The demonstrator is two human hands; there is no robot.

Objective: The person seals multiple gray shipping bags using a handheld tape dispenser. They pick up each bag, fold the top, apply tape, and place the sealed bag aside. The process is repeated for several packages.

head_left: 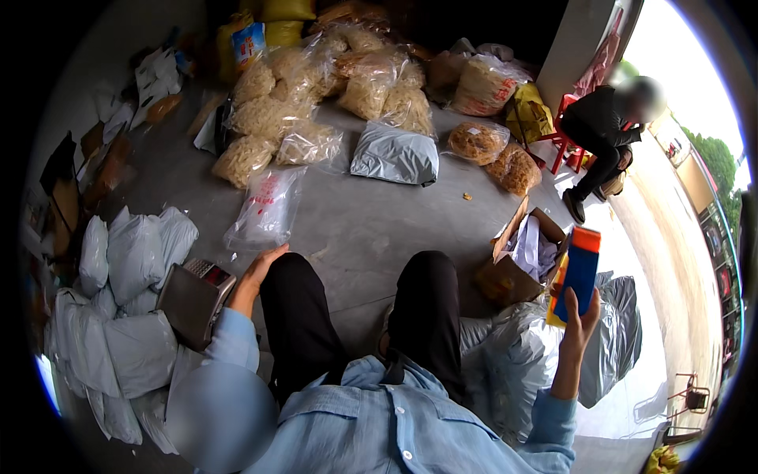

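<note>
My right hand [582,320] is closed around a blue box-shaped thing [580,272] with an orange-red top end and a yellow part along its side; I cannot make out its exact kind. It is held upright beside the open carton [505,265]. My left hand [257,276] holds nothing and lies against my left knee, fingers stretched out. Just left of it stands a dark weighing scale [189,304] with a keypad. Beyond that hand, a clear plastic bag [264,209] with red print lies flat on the floor.
Grey mailing bags [134,340] are heaped at the left, with more grey bags [521,355] by my right leg. Ahead lie a silver-grey parcel [395,154], brown food bags [478,142] and piled clear bags [276,118]. A person [596,130] sits on a red chair [564,130].
</note>
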